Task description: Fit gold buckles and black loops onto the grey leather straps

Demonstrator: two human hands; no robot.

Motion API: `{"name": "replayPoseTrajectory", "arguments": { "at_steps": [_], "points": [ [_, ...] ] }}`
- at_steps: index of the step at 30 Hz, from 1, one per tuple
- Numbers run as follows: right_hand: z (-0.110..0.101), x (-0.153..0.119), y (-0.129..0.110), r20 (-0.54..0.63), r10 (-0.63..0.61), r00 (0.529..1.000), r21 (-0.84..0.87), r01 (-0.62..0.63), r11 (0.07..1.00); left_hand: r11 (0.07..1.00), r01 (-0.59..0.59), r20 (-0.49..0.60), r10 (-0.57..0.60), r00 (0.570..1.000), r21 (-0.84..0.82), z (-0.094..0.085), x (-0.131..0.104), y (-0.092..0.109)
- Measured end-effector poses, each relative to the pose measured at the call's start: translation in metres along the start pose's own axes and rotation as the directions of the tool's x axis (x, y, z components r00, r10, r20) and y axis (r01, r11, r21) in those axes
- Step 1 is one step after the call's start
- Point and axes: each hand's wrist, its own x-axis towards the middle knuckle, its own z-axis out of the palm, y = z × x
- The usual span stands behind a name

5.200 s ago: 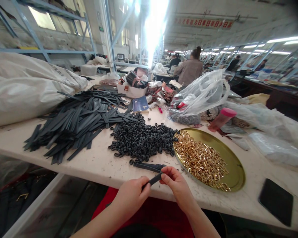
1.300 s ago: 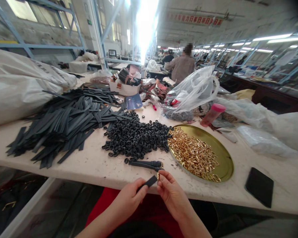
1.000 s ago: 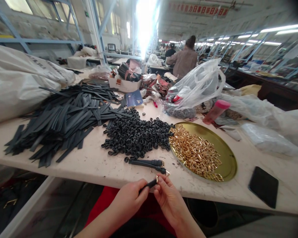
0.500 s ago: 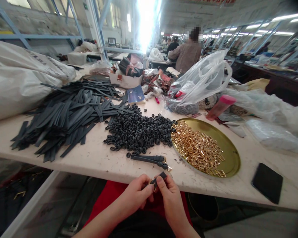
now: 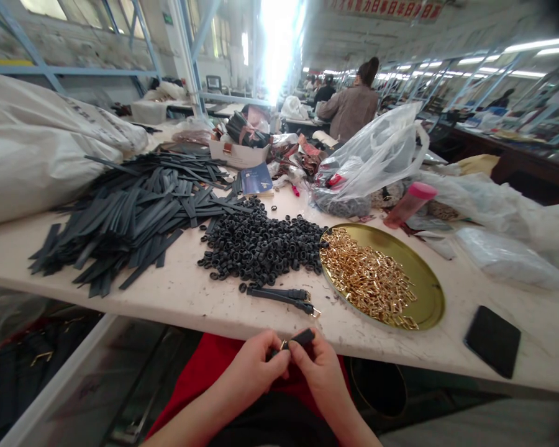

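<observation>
Just off the table's front edge, my left hand (image 5: 264, 360) and my right hand (image 5: 315, 359) pinch a black strap (image 5: 302, 337) between them. A gold buckle (image 5: 284, 344) shows between the fingertips; its far side is hidden. On the table beyond lie finished-looking black straps with gold buckles (image 5: 282, 297). Behind them is a heap of small black loops (image 5: 265, 245). To its right, a round gold tray (image 5: 431, 295) holds a pile of gold buckles (image 5: 368, 276). A large pile of flat black strips (image 5: 130, 214) covers the table's left part.
A black phone (image 5: 492, 340) lies at the right. Farther back are a pink-lidded jar (image 5: 410, 205), a clear plastic bag (image 5: 377, 149), a blue booklet (image 5: 257, 179) and a white box (image 5: 237, 154). A white sack (image 5: 41, 149) stands left. A person (image 5: 354, 105) is in the background.
My right thumb has shifted down and left along the strap toward the buckle, and more of the strap's right end shows. The whole view has shifted slightly.
</observation>
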Motion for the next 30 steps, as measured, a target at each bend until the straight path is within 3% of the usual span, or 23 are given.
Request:
{"name": "replayPoseTrajectory", "arguments": {
  "at_steps": [2,4,8,11,13,15,17,20,24,30],
  "points": [
    [0.0,0.001,-0.002,0.079,0.093,0.992,0.123,-0.103,0.987,0.999,0.025,0.084,-0.022,0.996,-0.036,-0.002,-0.004,0.004],
    [0.001,0.0,-0.004,0.107,0.078,0.991,0.157,-0.094,0.983,0.997,0.047,0.124,-0.038,0.992,-0.066,-0.005,-0.003,0.005],
    [0.005,0.001,-0.008,0.069,-0.048,0.996,0.05,0.045,0.998,0.995,0.057,0.062,-0.052,0.997,-0.08,-0.009,0.011,-0.001],
    [-0.005,0.014,-0.012,0.166,-0.11,0.98,-0.041,0.118,0.992,0.999,-0.031,0.01,0.031,0.999,-0.011,-0.013,0.021,-0.001],
    [-0.02,0.035,-0.016,0.193,-0.14,0.971,-0.169,0.174,0.97,0.987,-0.118,0.032,0.115,0.993,0.105,-0.016,0.024,0.002],
    [-0.04,0.065,-0.019,0.098,-0.177,0.979,-0.415,0.202,0.887,0.965,-0.168,0.045,0.163,0.986,0.203,-0.018,0.027,0.005],
    [-0.056,0.098,-0.02,-0.023,-0.249,0.968,-0.757,0.145,0.637,0.962,-0.159,0.018,0.159,0.987,0.22,-0.019,0.032,0.006],
    [-0.067,0.14,-0.016,-0.057,-0.275,0.96,-0.849,0.098,0.519,0.98,-0.109,-0.029,0.115,0.993,0.165,-0.019,0.039,0.003],
    [-0.064,0.156,-0.01,-0.052,-0.281,0.958,-0.856,0.103,0.507,0.986,-0.096,-0.051,0.104,0.993,0.133,-0.022,0.043,0.0],
    [-0.065,0.126,-0.015,-0.029,-0.268,0.963,-0.747,0.157,0.646,0.981,-0.123,-0.115,0.141,0.983,0.151,-0.025,0.038,0.014]
  ]
}}
